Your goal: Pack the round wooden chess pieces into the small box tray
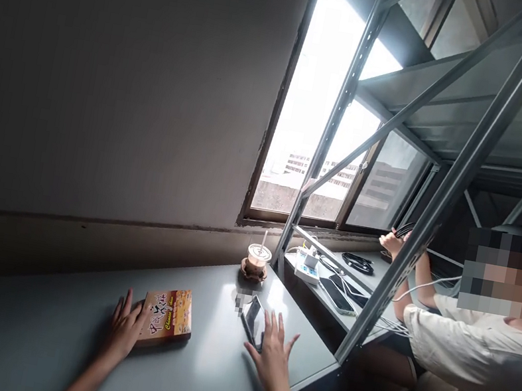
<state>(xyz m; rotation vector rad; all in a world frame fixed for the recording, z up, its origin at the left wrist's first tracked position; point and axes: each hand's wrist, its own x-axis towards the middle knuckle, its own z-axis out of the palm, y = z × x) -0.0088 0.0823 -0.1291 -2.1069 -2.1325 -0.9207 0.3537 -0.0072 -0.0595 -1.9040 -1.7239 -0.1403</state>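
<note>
A flat Chinese chess box (169, 314) with a yellow and orange printed lid lies on the grey table (86, 299). My left hand (124, 326) rests at the left edge of this box, its fingers stretched forward and not wrapped around it. Farther right, a dark smartphone (253, 321) lies on the tabletop with its screen up. My right hand (273, 357) is spread wide beside the phone's right side, thumb near its lower end; whether it touches the phone I cannot tell. Neither hand grips anything.
A lidded drink cup (258, 259) with a straw stands on a brown coaster (253, 275) at the back. A metal rack (370, 322) borders the table's right side. Beyond it, a person (465, 353) holds a dark cable near a power strip (307, 268) and several devices.
</note>
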